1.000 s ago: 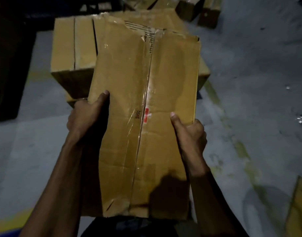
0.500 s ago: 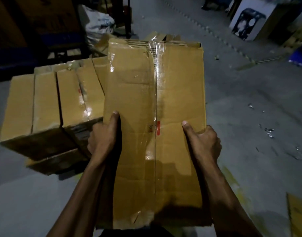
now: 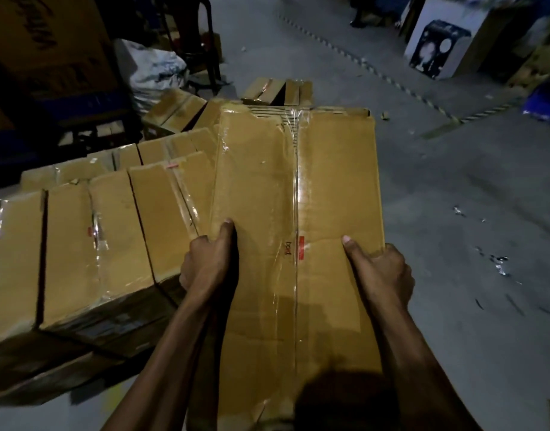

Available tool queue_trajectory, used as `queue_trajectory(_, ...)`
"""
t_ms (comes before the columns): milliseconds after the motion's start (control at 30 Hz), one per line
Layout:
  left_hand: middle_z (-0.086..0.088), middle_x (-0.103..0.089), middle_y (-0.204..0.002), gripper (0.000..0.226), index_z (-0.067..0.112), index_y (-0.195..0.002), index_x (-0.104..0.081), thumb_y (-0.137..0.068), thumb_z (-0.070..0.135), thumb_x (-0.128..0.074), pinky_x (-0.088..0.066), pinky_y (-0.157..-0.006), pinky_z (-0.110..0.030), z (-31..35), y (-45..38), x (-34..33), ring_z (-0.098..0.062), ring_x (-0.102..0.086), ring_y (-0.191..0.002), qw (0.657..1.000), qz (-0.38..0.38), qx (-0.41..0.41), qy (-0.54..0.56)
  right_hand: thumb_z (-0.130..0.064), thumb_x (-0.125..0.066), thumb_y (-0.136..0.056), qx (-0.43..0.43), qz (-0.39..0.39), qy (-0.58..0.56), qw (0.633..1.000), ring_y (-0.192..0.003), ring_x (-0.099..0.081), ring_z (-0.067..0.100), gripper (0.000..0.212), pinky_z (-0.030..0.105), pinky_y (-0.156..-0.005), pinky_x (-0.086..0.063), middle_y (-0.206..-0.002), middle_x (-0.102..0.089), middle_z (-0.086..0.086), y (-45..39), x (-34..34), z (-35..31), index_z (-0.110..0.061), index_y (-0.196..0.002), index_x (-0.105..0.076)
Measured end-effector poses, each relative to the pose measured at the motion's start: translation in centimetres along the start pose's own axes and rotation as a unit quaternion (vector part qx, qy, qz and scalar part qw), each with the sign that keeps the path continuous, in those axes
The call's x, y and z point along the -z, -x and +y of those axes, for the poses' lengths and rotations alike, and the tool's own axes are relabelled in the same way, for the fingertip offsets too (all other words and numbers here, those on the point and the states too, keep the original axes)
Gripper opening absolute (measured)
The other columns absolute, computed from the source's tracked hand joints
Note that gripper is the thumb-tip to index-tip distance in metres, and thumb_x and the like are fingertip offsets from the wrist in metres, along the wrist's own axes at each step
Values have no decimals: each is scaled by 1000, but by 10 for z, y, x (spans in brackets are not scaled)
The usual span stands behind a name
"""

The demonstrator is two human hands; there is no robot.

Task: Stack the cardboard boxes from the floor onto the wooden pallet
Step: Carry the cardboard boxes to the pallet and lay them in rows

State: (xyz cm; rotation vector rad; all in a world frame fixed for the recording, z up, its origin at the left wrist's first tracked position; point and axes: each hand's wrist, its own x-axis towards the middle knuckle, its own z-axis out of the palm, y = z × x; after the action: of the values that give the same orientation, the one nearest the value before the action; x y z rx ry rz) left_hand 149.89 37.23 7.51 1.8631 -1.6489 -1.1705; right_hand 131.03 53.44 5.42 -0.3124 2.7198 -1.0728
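Gripping a long, flat-topped brown cardboard box (image 3: pixel 295 228) by its two long sides, the person holds it out in front of the body, above the grey concrete floor (image 3: pixel 454 197). The left hand (image 3: pixel 208 265) clasps the left edge with its thumb lying on the top face and its fingers wrapped down the side; the right hand (image 3: pixel 382 269) does the same on the right edge. A strip of clear packing tape (image 3: pixel 296 194) runs down the box's centre seam, and beside it sits a small red label (image 3: pixel 301 248) next to a short dark printed word too small to read. To the left, a tight row of taped brown cardboard boxes (image 3: pixel 90 244) sits stacked, one carrying a tiny red mark; whatever supports them is hidden in shadow. More brown cartons (image 3: pixel 180 107) lie farther back. At the upper right stands a white carton with a black printed picture (image 3: pixel 435 48); its lettering cannot be made out.

Compared with half a second ago, the carried box sits a little farther right of the stacked row, more of that row shows on the left, and both hands keep the same hold.
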Motion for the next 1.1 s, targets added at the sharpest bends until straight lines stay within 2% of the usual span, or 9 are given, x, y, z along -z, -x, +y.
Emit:
queue_trajectory(200, -13, -63, -117, 84, 9, -125, -59, -85, 80, -37, -49, -91, -43, 54, -12, -93, -34, -58, -99, 1000, 26, 5, 11, -79, -63, -74, 36, -50, -10, 998, -107, -62, 38, 79, 45, -91, -51, -116, -67, 14, -129, 10, 7, -12, -113, -64)
queue_trajectory(333, -8, -63, -108, 74, 12, -119, -58, -86, 77, -41, -49, -92, -44, 100, -14, -147, -33, -58, -96, 998, 47, 34, 17, -74, -65, -77, 63, -81, -8, 995, -104, -63, 37, 72, 39, -80, -46, -113, -68, 14, -206, 33, -1, -12, -113, -65)
queue_trajectory(467, -1, -62, -112, 70, 18, -130, -51, -87, 73, -44, -47, -92, -43, 135, -22, -182, -33, -59, -105, 998, 58, 13, 15, -77, -64, -75, 81, -102, 4, 991, -107, -62, 38, 78, 40, -82, -46, -116, -67, 16, -271, 41, -17, -11, -116, -64)
queue_trajectory(567, -2, -65, -117, 67, 26, -134, -46, -85, 72, -47, -49, -94, -50, 151, -34, -199, -33, -61, -104, 997, 78, -4, 15, -76, -65, -76, 92, -121, 7, 988, -107, -62, 38, 77, 39, -81, -44, -117, -66, 17, -306, 36, -31, -10, -116, -64)
queue_trajectory(700, -1, -64, -117, 60, 30, -137, -39, -89, 64, -50, -49, -93, -48, 163, -62, -218, -33, -61, -102, 996, 89, 5, 8, -75, -64, -78, 107, -150, 19, 983, -106, -61, 39, 74, 39, -80, -42, -115, -66, 17, -345, 13, -52, -9, -112, -64)
queue_trajectory(833, -2, -64, -116, 55, 29, -131, -42, -89, 63, -51, -48, -88, -45, 164, -106, -230, -34, -61, -101, 995, 99, 24, 0, -77, -62, -77, 112, -161, 40, 980, -105, -62, 39, 77, 42, -85, -49, -115, -67, 17, -373, -29, -70, -10, -114, -63)
queue_trajectory(1000, -7, -64, -105, 53, 23, -121, -42, -86, 61, -52, -48, -78, -43, 163, -170, -240, -34, -61, -90, 994, 104, 29, -4, -76, -63, -78, 94, -182, 58, 977, -104, -62, 38, 77, 44, -90, -51, -116, -66, 15, -400, -90, -98, -10, -118, -62)
queue_trajectory(1100, -4, -64, -103, 54, 26, -125, -37, -85, 59, -50, -50, -75, -42, 162, -201, -241, -31, -61, -85, 993, 110, 45, 0, -73, -63, -80, 84, -205, 64, 973, -106, -61, 38, 73, 42, -90, -48, -118, -65, 13, -412, -125, -117, -11, -119, -60)
